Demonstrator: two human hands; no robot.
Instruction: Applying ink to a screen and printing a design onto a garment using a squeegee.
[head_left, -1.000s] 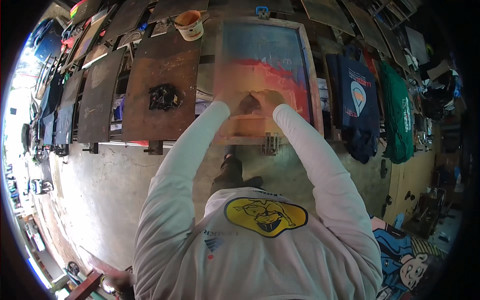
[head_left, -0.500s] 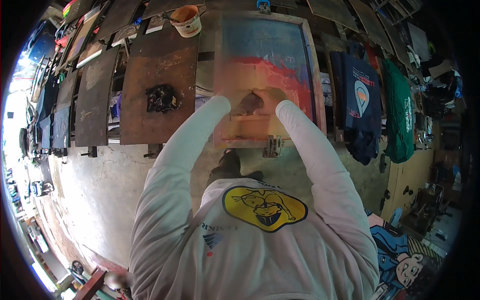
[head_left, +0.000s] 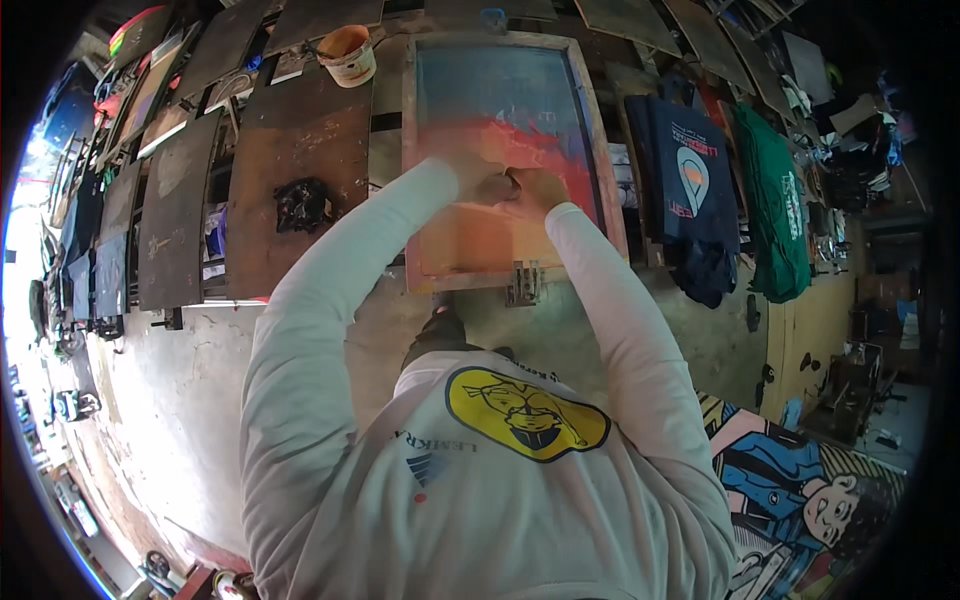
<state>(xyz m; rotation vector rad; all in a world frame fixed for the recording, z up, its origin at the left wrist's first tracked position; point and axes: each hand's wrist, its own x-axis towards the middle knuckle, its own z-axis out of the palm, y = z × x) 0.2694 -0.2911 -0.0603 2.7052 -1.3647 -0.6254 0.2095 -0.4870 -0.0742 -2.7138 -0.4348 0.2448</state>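
While both arms stretch forward, left hand and right hand fingers grip a squeegee on the screen frame.

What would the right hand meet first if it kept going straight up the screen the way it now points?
The right hand points away from the person along the wooden-framed printing screen. It would likely cross the red ink band, then the bluish mesh, and reach the frame's far edge. Depth is hard to judge here.
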